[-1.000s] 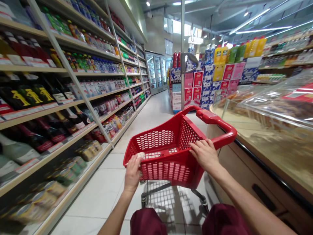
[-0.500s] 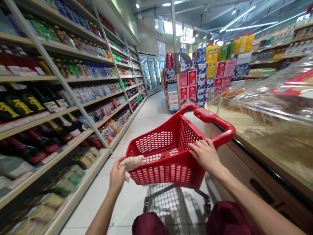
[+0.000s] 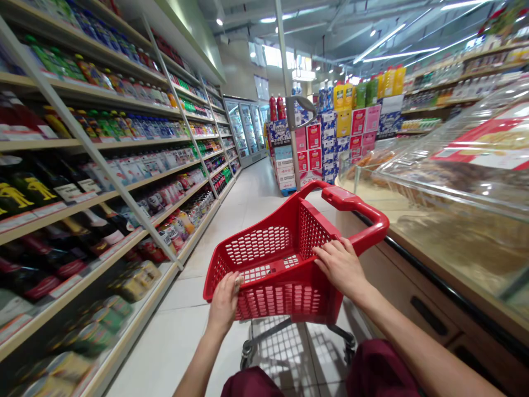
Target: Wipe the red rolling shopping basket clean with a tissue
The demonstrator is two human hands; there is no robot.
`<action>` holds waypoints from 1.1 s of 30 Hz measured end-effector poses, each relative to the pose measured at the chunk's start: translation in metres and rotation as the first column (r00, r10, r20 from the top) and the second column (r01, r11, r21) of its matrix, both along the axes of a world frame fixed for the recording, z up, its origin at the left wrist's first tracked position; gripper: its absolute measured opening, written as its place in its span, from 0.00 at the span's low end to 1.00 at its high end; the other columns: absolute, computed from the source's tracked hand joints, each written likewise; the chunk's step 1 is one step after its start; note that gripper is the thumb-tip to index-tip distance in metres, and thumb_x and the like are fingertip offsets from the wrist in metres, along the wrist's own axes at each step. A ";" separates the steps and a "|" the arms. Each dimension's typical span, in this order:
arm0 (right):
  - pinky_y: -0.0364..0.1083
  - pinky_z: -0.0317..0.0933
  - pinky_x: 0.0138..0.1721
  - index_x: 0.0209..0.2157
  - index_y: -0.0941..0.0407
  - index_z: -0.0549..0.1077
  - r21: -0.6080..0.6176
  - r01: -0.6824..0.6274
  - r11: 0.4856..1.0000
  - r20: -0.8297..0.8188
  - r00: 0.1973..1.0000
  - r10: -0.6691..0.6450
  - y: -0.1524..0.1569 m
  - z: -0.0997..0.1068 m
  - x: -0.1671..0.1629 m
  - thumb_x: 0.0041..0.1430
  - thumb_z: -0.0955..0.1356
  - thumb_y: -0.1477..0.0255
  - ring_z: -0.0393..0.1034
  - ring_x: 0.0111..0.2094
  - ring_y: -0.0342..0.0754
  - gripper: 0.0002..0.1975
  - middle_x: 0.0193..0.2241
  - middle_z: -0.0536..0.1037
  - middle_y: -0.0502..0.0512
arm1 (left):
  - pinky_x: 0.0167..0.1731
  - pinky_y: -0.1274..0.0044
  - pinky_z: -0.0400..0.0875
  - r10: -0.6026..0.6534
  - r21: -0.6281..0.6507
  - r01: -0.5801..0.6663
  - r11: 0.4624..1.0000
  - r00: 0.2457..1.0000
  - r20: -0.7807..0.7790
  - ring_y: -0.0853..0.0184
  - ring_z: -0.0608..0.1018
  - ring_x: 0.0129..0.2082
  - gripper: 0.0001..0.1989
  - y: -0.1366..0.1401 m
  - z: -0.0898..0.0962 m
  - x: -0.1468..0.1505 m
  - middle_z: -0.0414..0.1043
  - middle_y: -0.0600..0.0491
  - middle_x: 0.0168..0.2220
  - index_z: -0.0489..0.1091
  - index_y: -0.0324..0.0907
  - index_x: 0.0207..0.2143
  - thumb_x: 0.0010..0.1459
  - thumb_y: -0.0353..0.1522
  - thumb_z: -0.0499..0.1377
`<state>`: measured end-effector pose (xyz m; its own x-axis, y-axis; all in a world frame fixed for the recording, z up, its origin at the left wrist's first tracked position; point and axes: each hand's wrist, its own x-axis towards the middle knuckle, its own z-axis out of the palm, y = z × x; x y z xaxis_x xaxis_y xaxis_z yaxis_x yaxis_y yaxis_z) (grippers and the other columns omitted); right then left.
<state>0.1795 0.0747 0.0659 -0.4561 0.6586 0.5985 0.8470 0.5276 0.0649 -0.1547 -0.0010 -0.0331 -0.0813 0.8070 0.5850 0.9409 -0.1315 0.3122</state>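
A red plastic shopping cart [image 3: 285, 248] with perforated sides stands before me, turned sideways. My left hand [image 3: 224, 300] is closed over the near rim towards the cart's left end. Under its fingers a scrap of pale cloth [image 3: 238, 280] peeks out; the rest of the cloth is hidden by the hand. Farther right, my right hand [image 3: 341, 264] rests with its fingers curled over the near rim, just below the red handle [image 3: 355, 207]. Only the perforated floor shows in the visible part of the basket.
Along the left runs a long shelf rack [image 3: 136, 193] of bottles and cans. A glass-sided food counter [image 3: 417, 253] stands close on the right. Stacked drink cartons [image 3: 314, 146] and a metal post [image 3: 285, 60] are ahead, with glass-door coolers [image 3: 248, 129] farther back.
My left hand has moved right along the near rim with the cloth, which is now mostly covered by its fingers. My right hand stays at the rim. The view has shifted slightly.
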 end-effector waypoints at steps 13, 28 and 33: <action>0.49 0.41 0.50 0.40 0.53 0.70 -0.029 -0.021 0.999 -0.009 1.000 0.021 0.006 0.005 0.006 0.57 0.60 0.68 0.62 0.39 0.47 0.12 0.34 0.74 0.53 | 0.53 0.65 0.55 -0.114 0.087 0.122 0.989 0.990 -0.088 0.66 0.59 0.55 0.23 0.015 -0.002 0.048 0.62 0.50 0.52 0.55 0.47 0.53 0.55 0.24 0.43; 0.58 0.37 0.49 0.41 0.55 0.70 0.094 0.147 0.985 0.000 0.989 -0.148 0.030 0.015 0.054 0.58 0.57 0.66 0.57 0.46 0.53 0.15 0.41 0.72 0.57 | 0.53 0.61 0.54 0.067 0.194 -0.062 0.979 0.998 -0.019 0.63 0.56 0.57 0.23 0.014 -0.006 0.048 0.60 0.48 0.53 0.54 0.47 0.53 0.55 0.24 0.42; 0.59 0.38 0.49 0.43 0.56 0.69 0.127 0.203 0.971 -0.021 0.979 -0.202 0.034 0.006 0.055 0.57 0.58 0.67 0.54 0.49 0.56 0.16 0.44 0.70 0.59 | 0.54 0.62 0.53 0.137 0.245 -0.147 0.958 0.989 0.056 0.63 0.53 0.58 0.25 0.014 -0.011 0.054 0.59 0.48 0.53 0.53 0.47 0.54 0.54 0.23 0.43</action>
